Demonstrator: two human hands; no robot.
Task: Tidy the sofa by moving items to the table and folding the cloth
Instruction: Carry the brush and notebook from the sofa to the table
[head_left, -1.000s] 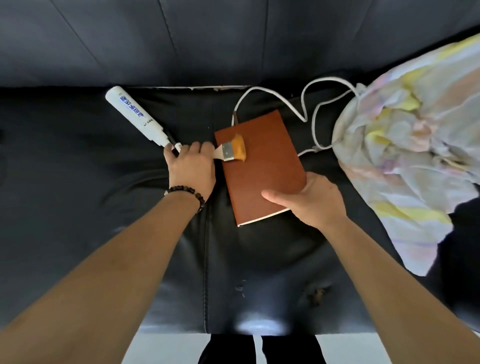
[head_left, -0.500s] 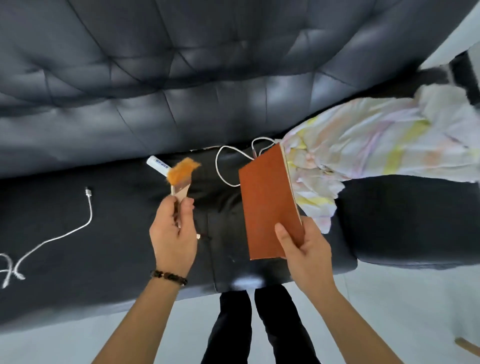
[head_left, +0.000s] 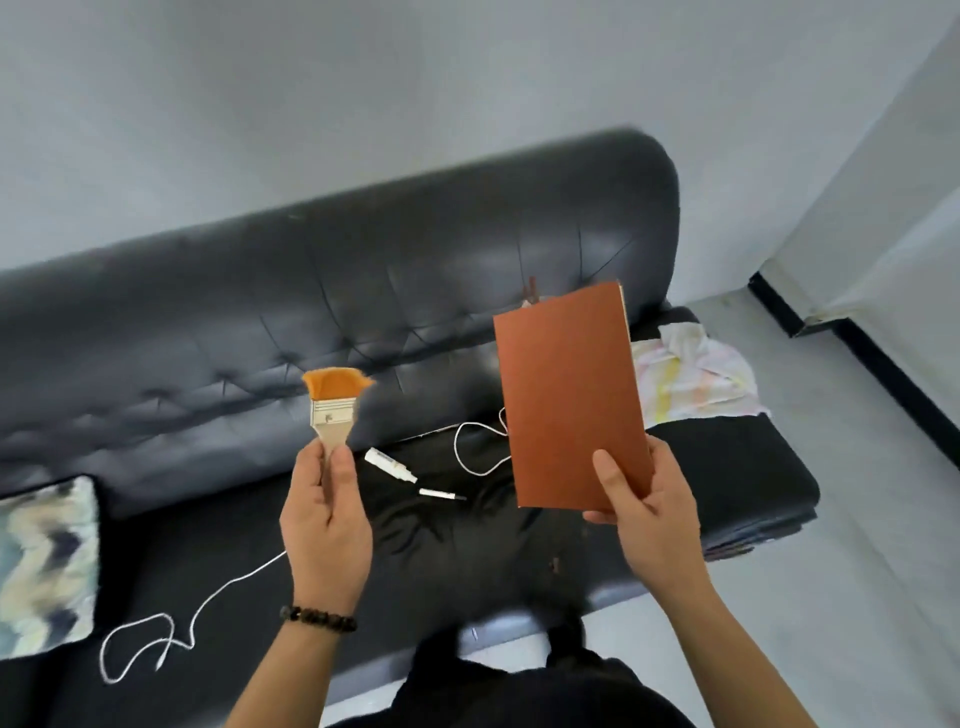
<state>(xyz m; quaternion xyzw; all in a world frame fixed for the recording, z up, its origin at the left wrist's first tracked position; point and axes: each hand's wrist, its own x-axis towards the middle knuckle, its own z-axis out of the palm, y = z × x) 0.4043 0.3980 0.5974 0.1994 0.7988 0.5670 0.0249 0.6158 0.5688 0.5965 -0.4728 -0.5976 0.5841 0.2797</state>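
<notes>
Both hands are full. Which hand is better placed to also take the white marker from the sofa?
Probably left: the left hand is nearer the marker and only pinches the thin brush handle; the right hand grips the wide brown book.

Marker (head_left: 390, 464) on sofa (head_left: 363, 291), cloth (head_left: 693, 379) far right.

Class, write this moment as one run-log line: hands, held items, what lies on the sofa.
left hand holds brush | right hand holds notebook | on sofa: marker, cables, cloth, cushion
</notes>
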